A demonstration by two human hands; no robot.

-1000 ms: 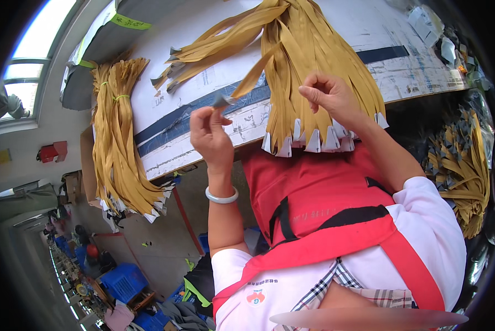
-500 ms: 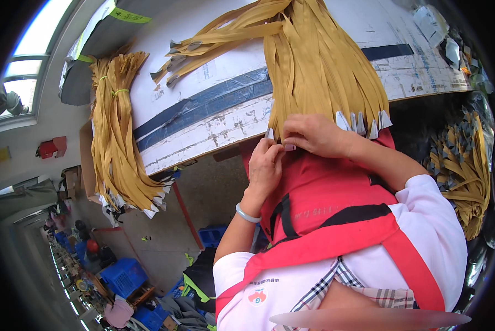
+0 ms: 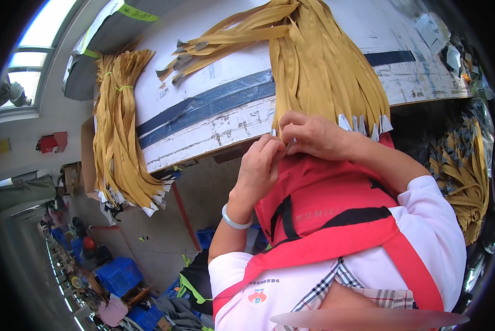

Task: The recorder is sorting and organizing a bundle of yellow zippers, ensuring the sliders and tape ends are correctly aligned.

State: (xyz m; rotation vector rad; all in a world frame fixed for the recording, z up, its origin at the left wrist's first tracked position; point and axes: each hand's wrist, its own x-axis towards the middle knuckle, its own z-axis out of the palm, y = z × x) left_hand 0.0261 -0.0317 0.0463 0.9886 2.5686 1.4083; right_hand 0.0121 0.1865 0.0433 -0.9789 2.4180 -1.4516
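Note:
A thick bundle of mustard-yellow fabric straps (image 3: 327, 71) lies over the table, its lower ends hanging past the near edge. Several of those ends carry white tips (image 3: 375, 132), seen to the right of my hands. My left hand (image 3: 262, 163) is closed in a pinch at the bundle's lower left. Just beside it, nearly touching, my right hand (image 3: 319, 138) is bent with thumb and fingertips together. Between the two sets of fingertips shows a small pale strap tip (image 3: 292, 143); the fingers hide most of it.
The white table (image 3: 214, 132) has dark tape strips across it. A second tied strap bundle (image 3: 118, 121) hangs at the left end. More straps (image 3: 463, 182) with grey tips fill a dark space at right. A blue crate (image 3: 119, 276) stands on the floor at lower left.
My left hand has shifted a little up and to the left. My right hand's fingers have curled further, and the pale tip between the hands is now more covered. The view has moved slightly.

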